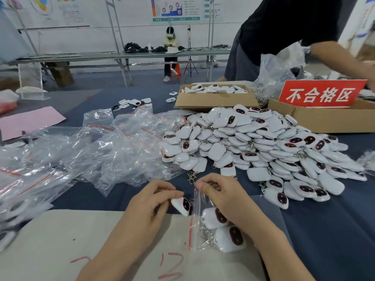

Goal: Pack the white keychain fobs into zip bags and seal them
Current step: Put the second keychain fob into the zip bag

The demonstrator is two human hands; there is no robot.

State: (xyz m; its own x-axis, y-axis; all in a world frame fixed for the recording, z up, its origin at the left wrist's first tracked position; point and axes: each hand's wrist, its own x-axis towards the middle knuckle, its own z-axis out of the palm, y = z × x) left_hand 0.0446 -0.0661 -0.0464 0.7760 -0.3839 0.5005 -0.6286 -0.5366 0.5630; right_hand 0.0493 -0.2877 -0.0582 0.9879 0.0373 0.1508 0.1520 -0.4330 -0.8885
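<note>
Left hand (156, 201): at 6 o'clock in the head view, it pinches one white fob (181, 206) between thumb and fingertips. The fob's dark face is up and its body is tipped toward the bag, which I judge to be lined up for sliding in.
Right hand (220, 196): just to 3 o'clock of the left, its fingers are curled on the top edge of the zip bag (197, 211) and pinch it, apparently so the red-striped mouth stands lifted toward the incoming fob.
Zip bag: one in hand, unsealed, lying on the beige mat (81, 240) at 5 o'clock. Whether the pinched fob touches its mouth or sits just beside it, I cannot tell.
Fobs in bag (231, 238): two show through the plastic, their key rings bunched toward the opening. More may be hidden under the wrist.
Loose pile (263, 142): at 2 o'clock, on the right hand's side for easy picking — far too many to count.
Empty bags (101, 147): a crumpled heap at 10 o'clock, too tangled to count.
Cardboard boxes: two at 1 o'clock. One (215, 103) holds more fobs, the other (324, 120) stands behind one red sign (320, 94).
Pink sheet (30, 120): one, far off at 10 o'clock.
Other people: two — one standing at 1 o'clock (284, 27), one seated far off at 12 o'clock (170, 43).
Stage: filling, by my reading; sealing is not yet done.
</note>
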